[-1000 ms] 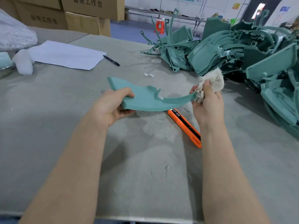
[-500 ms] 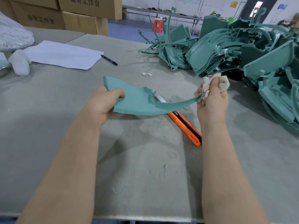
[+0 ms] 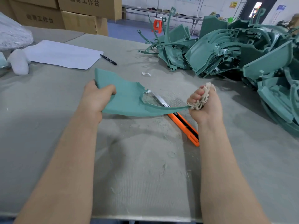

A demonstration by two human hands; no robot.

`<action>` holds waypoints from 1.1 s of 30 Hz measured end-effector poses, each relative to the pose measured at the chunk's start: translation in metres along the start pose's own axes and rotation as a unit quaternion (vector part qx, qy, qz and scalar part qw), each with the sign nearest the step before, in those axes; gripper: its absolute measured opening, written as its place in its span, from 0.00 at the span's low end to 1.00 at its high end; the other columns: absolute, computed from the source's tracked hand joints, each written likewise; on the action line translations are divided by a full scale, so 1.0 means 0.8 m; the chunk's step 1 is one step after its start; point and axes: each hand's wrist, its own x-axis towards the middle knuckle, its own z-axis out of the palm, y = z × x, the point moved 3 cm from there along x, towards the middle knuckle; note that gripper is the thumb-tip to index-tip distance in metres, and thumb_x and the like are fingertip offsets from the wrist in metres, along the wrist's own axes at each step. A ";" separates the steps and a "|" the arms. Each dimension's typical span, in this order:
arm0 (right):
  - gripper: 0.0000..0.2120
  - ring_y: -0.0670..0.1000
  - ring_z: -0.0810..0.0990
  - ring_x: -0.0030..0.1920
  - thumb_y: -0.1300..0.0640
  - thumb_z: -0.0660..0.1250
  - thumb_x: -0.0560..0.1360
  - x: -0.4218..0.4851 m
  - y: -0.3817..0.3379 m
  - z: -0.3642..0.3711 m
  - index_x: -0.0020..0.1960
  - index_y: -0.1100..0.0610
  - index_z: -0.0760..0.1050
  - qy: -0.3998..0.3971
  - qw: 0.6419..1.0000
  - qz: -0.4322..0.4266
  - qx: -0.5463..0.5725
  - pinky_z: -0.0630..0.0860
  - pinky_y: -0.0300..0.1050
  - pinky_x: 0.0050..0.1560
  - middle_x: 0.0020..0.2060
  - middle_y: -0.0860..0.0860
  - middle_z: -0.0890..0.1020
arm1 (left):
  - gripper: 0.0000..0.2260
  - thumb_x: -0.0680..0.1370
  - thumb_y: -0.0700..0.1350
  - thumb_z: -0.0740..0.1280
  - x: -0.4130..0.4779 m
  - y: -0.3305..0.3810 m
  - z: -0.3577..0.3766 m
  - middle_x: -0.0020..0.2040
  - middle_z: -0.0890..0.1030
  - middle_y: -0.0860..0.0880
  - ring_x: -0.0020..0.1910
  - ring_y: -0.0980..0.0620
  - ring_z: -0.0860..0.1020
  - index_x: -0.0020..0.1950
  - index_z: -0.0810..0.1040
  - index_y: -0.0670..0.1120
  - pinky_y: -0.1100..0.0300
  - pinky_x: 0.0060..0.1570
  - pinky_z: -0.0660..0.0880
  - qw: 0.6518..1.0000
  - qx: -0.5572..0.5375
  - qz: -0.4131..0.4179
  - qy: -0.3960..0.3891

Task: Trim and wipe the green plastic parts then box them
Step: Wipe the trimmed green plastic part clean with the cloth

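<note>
Hands are holding one green part up over the middle of the surface. Left hand is gripping the broad end, thumb on top. Right hand is clenching a rag around the thin tail tip. Part is looking light and thin, probably springy at the tail, so the wide end is likely the steadier hold. Both forearms are reaching forward.

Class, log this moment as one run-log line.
step: wipe | left hand: grips green part | right hand: holds rag on part's thin tip | utility knife: on table
</note>
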 end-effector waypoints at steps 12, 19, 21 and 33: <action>0.11 0.46 0.75 0.30 0.50 0.50 0.84 0.002 0.001 0.000 0.52 0.54 0.68 0.166 0.935 -0.200 -0.241 0.70 0.37 0.31 0.36 0.52 0.76 | 0.11 0.76 0.34 0.65 -0.011 0.003 0.016 0.47 0.81 0.50 0.43 0.53 0.81 0.54 0.74 0.47 0.62 0.35 0.78 0.987 -0.157 -0.017 -0.007; 0.24 0.61 0.56 0.75 0.64 0.54 0.82 -0.057 0.107 0.088 0.75 0.70 0.51 -0.105 0.794 -0.209 -0.561 0.51 0.51 0.76 0.74 0.67 0.57 | 0.09 0.80 0.35 0.61 -0.047 0.009 0.075 0.44 0.85 0.53 0.42 0.57 0.83 0.54 0.78 0.46 0.63 0.40 0.79 0.940 -0.276 -0.003 -0.202; 0.26 0.58 0.46 0.78 0.62 0.52 0.82 -0.075 0.130 0.095 0.77 0.68 0.48 -0.167 0.722 -0.215 -0.636 0.42 0.47 0.76 0.77 0.63 0.50 | 0.07 0.81 0.37 0.61 -0.038 0.007 0.065 0.43 0.85 0.53 0.43 0.57 0.83 0.55 0.78 0.44 0.64 0.42 0.79 0.947 -0.282 0.001 -0.154; 0.22 0.59 0.47 0.78 0.57 0.53 0.83 -0.063 0.091 0.087 0.76 0.58 0.62 -0.098 0.614 -0.399 -0.674 0.48 0.62 0.75 0.78 0.53 0.55 | 0.11 0.82 0.45 0.59 -0.051 0.012 0.079 0.53 0.84 0.51 0.52 0.57 0.82 0.61 0.77 0.47 0.63 0.43 0.79 0.917 -0.327 -0.034 -0.226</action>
